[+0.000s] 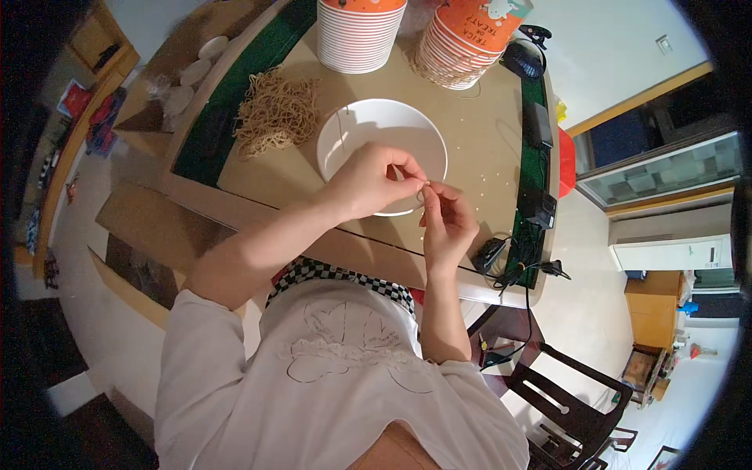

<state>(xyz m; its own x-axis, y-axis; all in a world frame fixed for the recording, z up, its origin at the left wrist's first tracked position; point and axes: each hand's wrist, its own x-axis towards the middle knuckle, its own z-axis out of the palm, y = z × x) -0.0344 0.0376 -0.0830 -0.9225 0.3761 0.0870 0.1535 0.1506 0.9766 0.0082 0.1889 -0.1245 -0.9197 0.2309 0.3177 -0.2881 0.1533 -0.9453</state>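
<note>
My left hand (374, 178) and my right hand (449, 221) meet fingertip to fingertip over the near right rim of a white bowl (395, 117). Both pinch a small, thin piece of twine (421, 196), of which only a short curve shows between the fingers. A dark thin strand lies against the bowl's left inner side. To the left of the bowl is a tangled heap of tan twine (276, 112). Behind it stands a stack of orange-and-white striped paper buckets (356, 37), and a second, tilted stack (462, 43) with twine around its lower rims.
Tan board covers the green-edged table (482, 141); pale specks are scattered on its right. Black adapters (537, 125) and tangled cables (521, 270) line the right edge. Open cardboard boxes (160, 227) stand left, a dark chair (576, 399) lower right, something red (567, 163) beyond the table.
</note>
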